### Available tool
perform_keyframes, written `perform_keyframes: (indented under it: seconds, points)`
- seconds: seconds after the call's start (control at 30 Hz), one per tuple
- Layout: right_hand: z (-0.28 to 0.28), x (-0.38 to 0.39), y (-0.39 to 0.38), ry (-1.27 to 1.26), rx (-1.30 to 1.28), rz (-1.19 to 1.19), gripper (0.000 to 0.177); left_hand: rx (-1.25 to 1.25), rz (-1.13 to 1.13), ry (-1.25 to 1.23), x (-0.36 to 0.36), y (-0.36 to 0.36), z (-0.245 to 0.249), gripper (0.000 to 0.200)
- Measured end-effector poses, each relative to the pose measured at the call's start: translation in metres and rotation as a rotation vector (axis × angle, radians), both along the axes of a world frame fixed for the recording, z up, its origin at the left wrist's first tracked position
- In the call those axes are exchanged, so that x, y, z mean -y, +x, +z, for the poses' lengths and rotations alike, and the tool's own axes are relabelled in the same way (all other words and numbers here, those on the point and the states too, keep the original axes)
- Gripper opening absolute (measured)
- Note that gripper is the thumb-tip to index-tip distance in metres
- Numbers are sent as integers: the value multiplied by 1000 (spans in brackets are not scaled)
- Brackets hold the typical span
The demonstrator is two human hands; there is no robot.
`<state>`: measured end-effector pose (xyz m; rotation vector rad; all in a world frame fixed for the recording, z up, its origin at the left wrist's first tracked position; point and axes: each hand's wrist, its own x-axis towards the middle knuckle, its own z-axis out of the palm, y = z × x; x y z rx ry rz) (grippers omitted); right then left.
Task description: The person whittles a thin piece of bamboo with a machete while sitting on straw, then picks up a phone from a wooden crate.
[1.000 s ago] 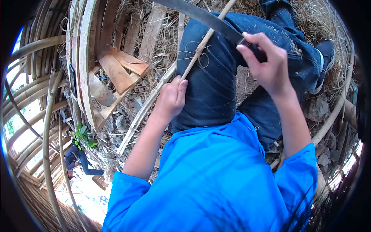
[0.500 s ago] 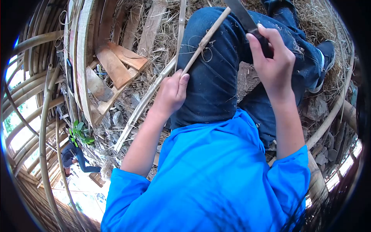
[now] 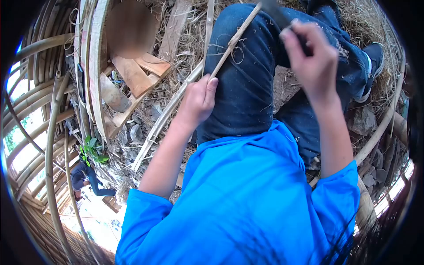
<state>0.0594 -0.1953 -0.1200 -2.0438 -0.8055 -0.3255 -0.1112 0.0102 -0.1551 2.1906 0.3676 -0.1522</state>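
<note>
While the knee (image 3: 258,44) is bordering open ground (image 3: 285,86), the left hand (image 3: 197,100) is clasping a stick (image 3: 232,43) across it, the right hand (image 3: 312,59) a knife (image 3: 277,16).

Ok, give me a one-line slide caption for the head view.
Left hand holds a thin stick over jeans; right hand holds a motion-blurred knife.

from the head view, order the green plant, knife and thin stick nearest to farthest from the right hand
1. Knife: held in the right hand.
2. Thin stick: leftward, in the left hand.
3. Green plant: far left.
</note>
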Motion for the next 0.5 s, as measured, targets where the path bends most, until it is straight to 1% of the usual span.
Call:
perform_keyframes:
  seconds: [0.03,0.1,0.13,0.17,0.23,0.27,0.3,0.37,0.4,0.43,0.5]
  points:
    - [1,-2,-13,-8,-47,-26,18,50,-1,1,0,0,-3,36]
    - [2,5,0,-21,-92,-27,17,61,-11,27,-1,5,-5,36]
    - [-1,4,7,50,-210,-128,16,22,-8,13,0,6,-3,36]
    - [-5,-1,4,108,-210,-145,16,-14,-1,5,0,5,2,37]
    - [-5,-5,-10,34,-56,-16,16,-28,3,7,0,3,5,37]
    - [-1,-6,-21,16,-107,11,15,6,6,12,0,2,1,36]
    - [-2,-4,-19,-10,-126,-3,16,40,11,16,1,4,1,36]
    - [-4,1,1,40,-88,-41,17,27,3,17,0,7,1,37]
    - [-4,3,7,42,-194,-170,18,2,-1,3,0,8,3,37]
    - [-4,0,6,88,-237,-191,16,-25,-3,-8,0,5,6,37]
    - [-6,-6,-8,32,-13,-54,16,5,-4,11,-1,0,1,37]
